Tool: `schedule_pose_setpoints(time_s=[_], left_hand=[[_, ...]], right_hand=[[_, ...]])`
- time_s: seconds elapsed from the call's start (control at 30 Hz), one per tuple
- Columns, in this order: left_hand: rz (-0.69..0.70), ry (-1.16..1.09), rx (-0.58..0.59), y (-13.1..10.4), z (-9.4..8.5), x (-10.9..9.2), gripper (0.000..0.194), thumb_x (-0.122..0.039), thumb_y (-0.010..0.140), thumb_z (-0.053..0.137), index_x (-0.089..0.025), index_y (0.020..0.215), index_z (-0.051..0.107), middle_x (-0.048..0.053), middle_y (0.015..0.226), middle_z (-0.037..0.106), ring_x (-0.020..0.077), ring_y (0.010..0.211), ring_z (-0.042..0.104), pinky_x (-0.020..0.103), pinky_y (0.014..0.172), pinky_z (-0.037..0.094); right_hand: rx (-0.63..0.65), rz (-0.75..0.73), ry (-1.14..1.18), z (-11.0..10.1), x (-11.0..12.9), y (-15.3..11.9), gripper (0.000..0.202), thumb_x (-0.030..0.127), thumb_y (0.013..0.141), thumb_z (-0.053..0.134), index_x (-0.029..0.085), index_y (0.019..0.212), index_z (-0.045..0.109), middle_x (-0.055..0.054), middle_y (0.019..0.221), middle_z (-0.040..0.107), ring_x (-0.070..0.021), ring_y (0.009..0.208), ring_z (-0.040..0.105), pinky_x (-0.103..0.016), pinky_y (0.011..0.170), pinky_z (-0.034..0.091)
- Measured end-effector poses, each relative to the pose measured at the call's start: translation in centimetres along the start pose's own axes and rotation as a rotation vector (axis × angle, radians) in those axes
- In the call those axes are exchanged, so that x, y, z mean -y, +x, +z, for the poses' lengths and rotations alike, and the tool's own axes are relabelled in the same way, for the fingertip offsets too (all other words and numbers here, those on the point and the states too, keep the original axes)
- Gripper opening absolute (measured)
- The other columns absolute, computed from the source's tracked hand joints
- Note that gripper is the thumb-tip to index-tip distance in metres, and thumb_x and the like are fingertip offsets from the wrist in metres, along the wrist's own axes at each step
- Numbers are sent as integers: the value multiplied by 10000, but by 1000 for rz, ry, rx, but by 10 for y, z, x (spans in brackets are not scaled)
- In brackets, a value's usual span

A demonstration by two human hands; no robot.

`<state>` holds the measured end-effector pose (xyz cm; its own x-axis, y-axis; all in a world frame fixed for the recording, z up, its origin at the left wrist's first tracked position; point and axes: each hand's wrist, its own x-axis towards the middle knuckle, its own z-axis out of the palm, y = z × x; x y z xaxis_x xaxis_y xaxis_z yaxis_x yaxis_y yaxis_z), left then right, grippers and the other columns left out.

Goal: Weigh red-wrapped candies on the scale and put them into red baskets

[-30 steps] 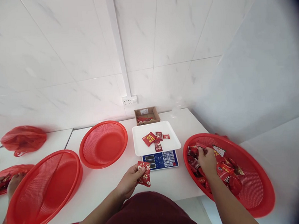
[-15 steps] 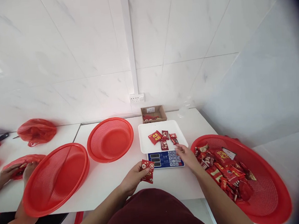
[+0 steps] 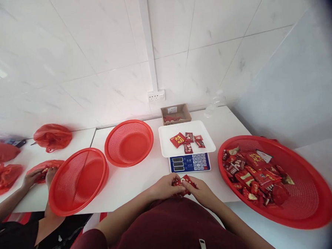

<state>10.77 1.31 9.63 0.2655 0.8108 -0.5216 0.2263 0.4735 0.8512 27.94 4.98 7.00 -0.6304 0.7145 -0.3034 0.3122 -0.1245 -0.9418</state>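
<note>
A small red patterned packet [image 3: 187, 182] is pinched between my left hand [image 3: 167, 186] and my right hand [image 3: 200, 191], close to my body at the table's front edge. Both hands have their fingers closed on it. Just beyond them stands a digital scale [image 3: 189, 163] with a blue keypad and a white tray [image 3: 167, 148]. Several red and dark red packets lie on the tray, among them a larger red one [image 3: 178, 140] with yellow characters.
Right of the scale, a big red basket [image 3: 303, 202] holds many wrapped snacks. Two red baskets [image 3: 135, 143] [image 3: 85, 180] stand to the left. A cardboard box [image 3: 185, 114] and clear bottle [image 3: 213, 105] are behind. At far left, another person's hands [image 3: 32, 178] touch a red bag.
My right hand has left the scale tray and come to the packet my left hand was holding. The view has shifted, and the packets on the tray look the same.
</note>
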Motion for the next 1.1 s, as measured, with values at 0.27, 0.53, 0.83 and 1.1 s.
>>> schedule_pose_setpoints(time_s=[0.27,0.53,0.83,1.1], left_hand=[[40,-201,106,6,3,5,441,-556,697,671,-142,796,556,18,738,618,116,645,543,265,633,408],[96,-69,169,-1,1,4,475,-623,793,534,-149,812,552,7,736,607,106,662,530,256,661,420],[154,694,-545,21,-74,46,433,-309,844,539,-178,1253,478,140,1360,488,275,1288,404,441,1075,296],[-123,965,-621,9,-129,102,428,-177,909,383,-149,1334,421,152,1259,585,271,1215,502,435,1027,338]], right_hand=[[-107,20,94,2,3,-18,472,650,789,438,190,741,535,10,633,534,-132,599,465,-283,601,408],[-218,149,106,22,3,-22,543,725,737,417,203,634,524,1,572,541,-145,575,472,-287,590,406],[-679,286,-2,-6,-26,-10,545,732,705,433,215,552,512,-30,539,575,-170,552,497,-309,560,414],[-1035,547,-104,-81,-70,-16,580,591,802,344,113,831,671,-194,798,685,-311,878,614,-414,822,450]])
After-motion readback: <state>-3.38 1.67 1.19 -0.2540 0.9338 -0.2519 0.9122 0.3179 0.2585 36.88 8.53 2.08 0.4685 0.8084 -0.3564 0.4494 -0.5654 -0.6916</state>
